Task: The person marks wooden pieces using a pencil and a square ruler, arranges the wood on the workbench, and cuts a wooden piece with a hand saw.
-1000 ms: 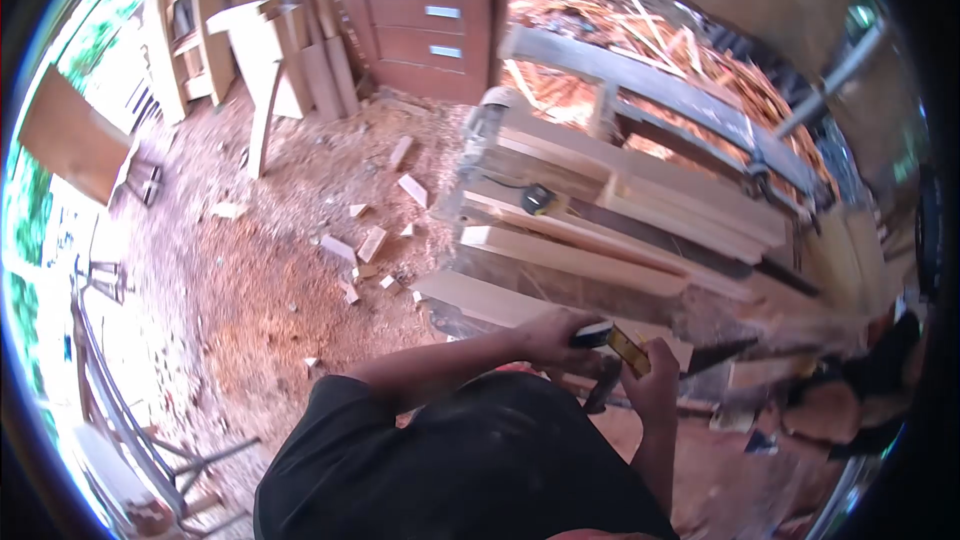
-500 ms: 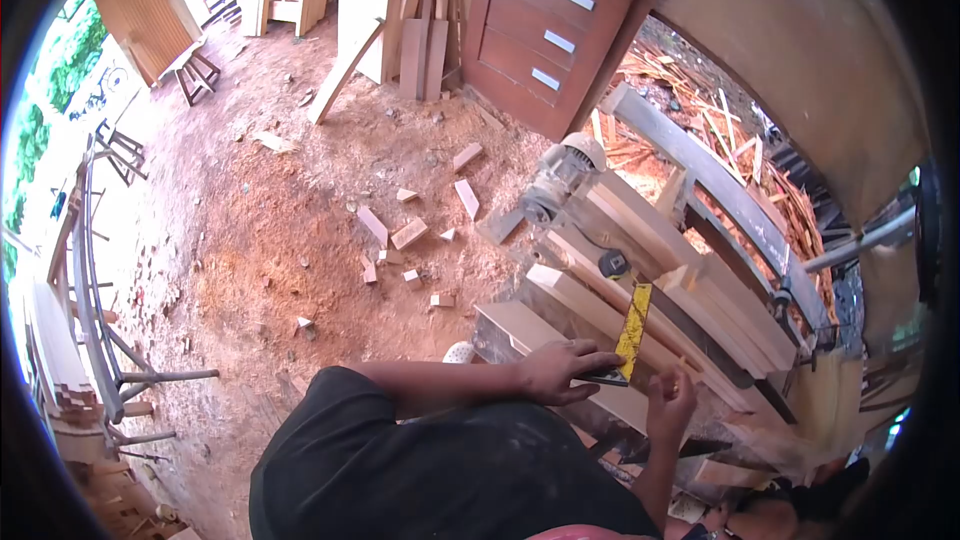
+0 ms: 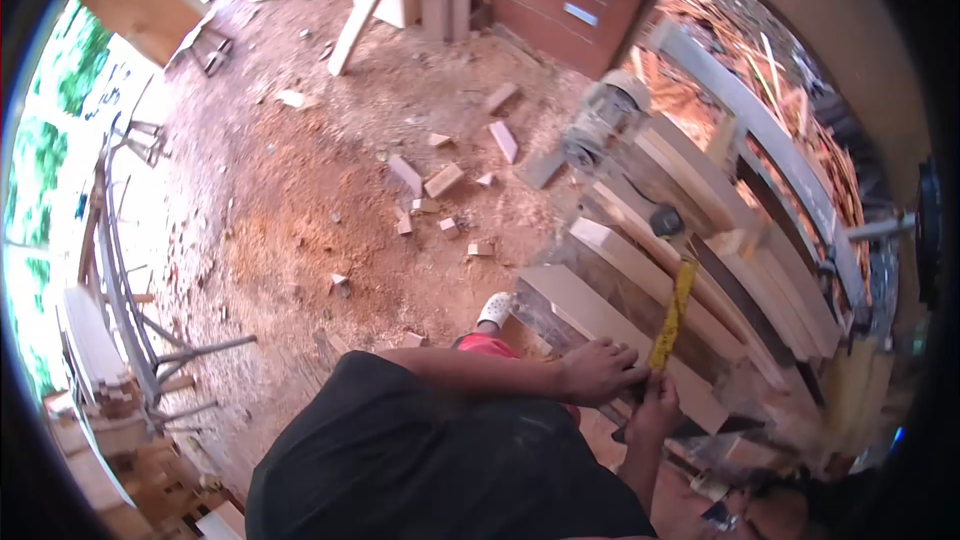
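A try square (image 3: 674, 315) with a yellow, dark-marked blade and a dark handle is held over the wood pieces. My left hand (image 3: 600, 372) reaches across from the left, its fingers closed at the handle end. My right hand (image 3: 654, 408) is closed around the blade's lower end, close beside the left fingertips. Beneath and beyond the hands lie long planed beams (image 3: 640, 280), side by side and slanting to the lower right. A small black tape measure (image 3: 666, 220) rests on the beams above the blade's tip.
A motor (image 3: 605, 125) stands at the beams' far end. Wood offcuts (image 3: 444, 179) lie on the sawdust-covered ground. A foot in a white shoe (image 3: 495, 310) is left of the beams. A panelled wooden door (image 3: 555, 5) leans behind. Part of another person (image 3: 735, 510) shows at lower right.
My right hand has closed on the square's lower end, beside my left hand. The yellow blade has turned and looks narrower. The view has shifted, with the scene lower and further right.
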Demonstrator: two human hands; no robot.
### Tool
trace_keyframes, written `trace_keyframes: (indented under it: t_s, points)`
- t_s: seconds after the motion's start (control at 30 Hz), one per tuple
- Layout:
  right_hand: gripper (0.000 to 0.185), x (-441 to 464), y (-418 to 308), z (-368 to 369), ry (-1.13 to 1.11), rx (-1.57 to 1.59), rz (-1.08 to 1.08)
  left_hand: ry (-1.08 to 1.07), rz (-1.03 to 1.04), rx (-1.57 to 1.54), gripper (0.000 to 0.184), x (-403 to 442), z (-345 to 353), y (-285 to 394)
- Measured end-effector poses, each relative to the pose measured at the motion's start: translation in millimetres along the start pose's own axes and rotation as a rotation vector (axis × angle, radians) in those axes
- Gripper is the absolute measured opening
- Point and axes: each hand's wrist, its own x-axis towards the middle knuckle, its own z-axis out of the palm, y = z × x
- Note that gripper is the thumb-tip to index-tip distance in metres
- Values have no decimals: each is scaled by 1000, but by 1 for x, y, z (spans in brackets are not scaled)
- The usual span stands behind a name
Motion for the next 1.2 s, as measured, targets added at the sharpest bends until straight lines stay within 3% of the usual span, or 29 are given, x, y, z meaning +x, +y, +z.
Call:
trace_keyframes:
  t_s: [0.03, 0.13, 0.17, 0.2, 0.27, 0.33, 0.37, 0.47, 0.57, 0.67, 0.7, 0.8, 0.9, 1.03, 1.13, 1.2]
  points:
    - [28, -6, 5, -11, 13, -77, 37, -123, -30, -56, 40, -1, 2, 3]
    - [39, -21, -4, -22, 110, -491, -275, -218, -1, -376, 42, 18, 1, 13]
    - [39, -28, -13, -28, 128, -431, -180, -404, -151, -303, 45, 28, -5, 24]
    - [39, -30, -5, -40, 185, -515, -348, -489, -139, -281, 46, 38, 8, 24]
    - [39, -39, 3, -55, 343, -438, -423, -344, -17, -363, 48, 44, 42, 36]
    - [41, -55, 25, -81, 476, -443, -463, -423, -5, -323, 50, 46, 73, 56]
    - [41, -64, 40, -93, 494, -271, -311, -439, 31, -292, 56, 60, 67, 80]
    - [45, -76, 77, -127, 635, -63, -326, -542, 135, -203, 56, 66, 114, 105]
    - [47, -83, 76, -124, 714, 168, -174, -603, 196, -196, 52, 73, 128, 107]
    - [45, -73, 86, -139, 754, 306, -160, -603, 223, -178, 55, 84, 148, 118]
    - [48, -64, 94, -153, 748, 358, -160, -637, 147, -172, 54, 86, 164, 120]
    - [50, -37, 108, -160, 757, 370, -175, -580, 256, -63, 54, 99, 176, 110]
    - [51, -13, 115, -162, 796, 305, -221, -418, 398, 263, 57, 124, 173, 120]
    - [50, 3, 97, -174, 804, 414, -237, -452, 363, 290, 63, 152, 183, 109]
    - [47, -10, 88, -184, 823, 432, -198, -570, 211, 92, 63, 154, 191, 101]
    - [43, -19, 101, -193, 793, 502, -75, -508, 310, 113, 69, 154, 192, 99]
